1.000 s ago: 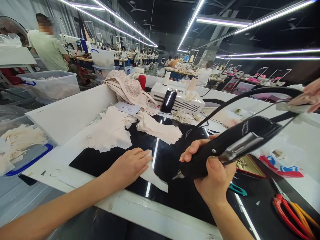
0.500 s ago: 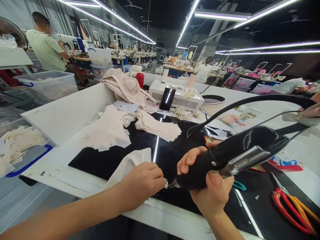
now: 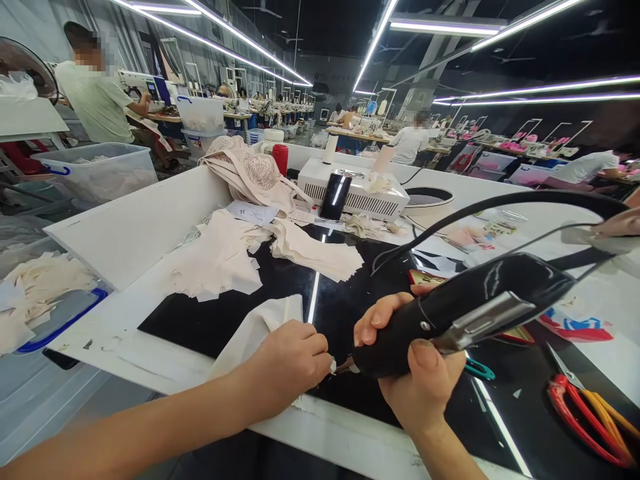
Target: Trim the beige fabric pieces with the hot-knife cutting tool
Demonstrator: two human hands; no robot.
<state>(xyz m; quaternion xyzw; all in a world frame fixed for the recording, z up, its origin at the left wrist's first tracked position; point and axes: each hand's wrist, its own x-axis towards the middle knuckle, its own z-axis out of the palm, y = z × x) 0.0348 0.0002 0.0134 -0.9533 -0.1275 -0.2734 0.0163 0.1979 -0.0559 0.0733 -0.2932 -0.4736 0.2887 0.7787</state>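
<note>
My left hand (image 3: 287, 367) is closed in a pinch on a cream fabric piece (image 3: 260, 325), which spreads out behind the fingers over the black table top. A small pale bit of it shows at the fingertips. My right hand (image 3: 417, 360) is wrapped round a thick black corded hand tool (image 3: 465, 300) with a metal lever along its side. The tool's narrow metal tip (image 3: 346, 365) points left, close to my left fingertips; whether it touches the fabric I cannot tell. Beyond my hands lie a loose cream fabric pile (image 3: 215, 263) and a neater fabric stack (image 3: 317, 250).
Red-and-orange-handled scissors (image 3: 587, 413) lie at the right, with a teal-handled tool (image 3: 479, 369) nearer my right hand. A black phone (image 3: 335, 197) leans on a white vented box (image 3: 373, 190). The tool's black cable (image 3: 480, 200) arches to the right. A person (image 3: 93, 93) works at far left.
My hands, the fabric and the tool hold almost the same place. The view has shifted slightly. At far left, the person's arm has moved, and light material now shows near their lap.
</note>
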